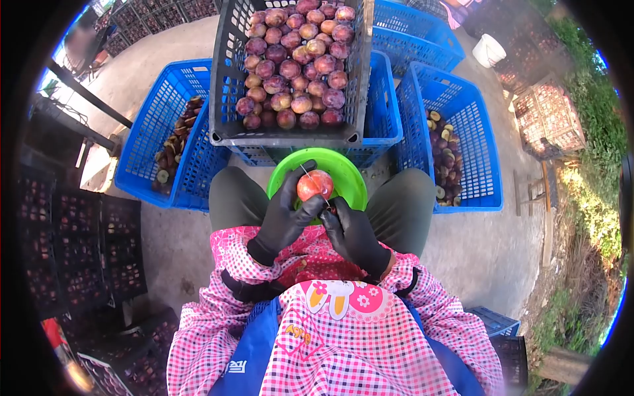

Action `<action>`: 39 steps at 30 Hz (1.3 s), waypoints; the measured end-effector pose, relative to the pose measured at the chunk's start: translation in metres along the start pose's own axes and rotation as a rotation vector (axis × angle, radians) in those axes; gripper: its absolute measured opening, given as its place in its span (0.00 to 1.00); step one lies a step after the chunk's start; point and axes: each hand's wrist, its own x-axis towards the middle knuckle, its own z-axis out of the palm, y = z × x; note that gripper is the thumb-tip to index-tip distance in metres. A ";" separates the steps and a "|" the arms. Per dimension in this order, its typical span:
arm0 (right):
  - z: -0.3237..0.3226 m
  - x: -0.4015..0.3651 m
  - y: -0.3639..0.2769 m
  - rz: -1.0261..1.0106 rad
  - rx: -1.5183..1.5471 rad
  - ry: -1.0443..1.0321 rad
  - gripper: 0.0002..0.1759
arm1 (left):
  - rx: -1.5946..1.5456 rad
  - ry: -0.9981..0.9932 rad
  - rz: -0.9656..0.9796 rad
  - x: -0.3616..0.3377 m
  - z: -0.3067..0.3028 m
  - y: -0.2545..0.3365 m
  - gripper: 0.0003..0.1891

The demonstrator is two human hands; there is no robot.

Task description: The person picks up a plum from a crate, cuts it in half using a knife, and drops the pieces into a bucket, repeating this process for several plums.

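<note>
Head view: left hand [284, 214] clamps plum [315, 185]; right hand [353, 231], fingertips obscured, grip I cannot tell.

Pale concrete floor [472, 264], green foliage [598, 138].

At the centre, I'm wearing black gloves [279, 221], pink-checked sleeves [214, 303] and holding a mottled red plum [314, 185].

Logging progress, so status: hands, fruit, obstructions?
Left hand gripping red fruit above green basin. Right hand close against it, grip unclear. No obstruction visible around the fruit.
</note>
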 end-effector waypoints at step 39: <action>-0.018 0.026 -0.002 -0.242 -0.263 0.154 0.15 | -0.696 -0.255 -0.602 -0.014 0.027 -0.002 0.24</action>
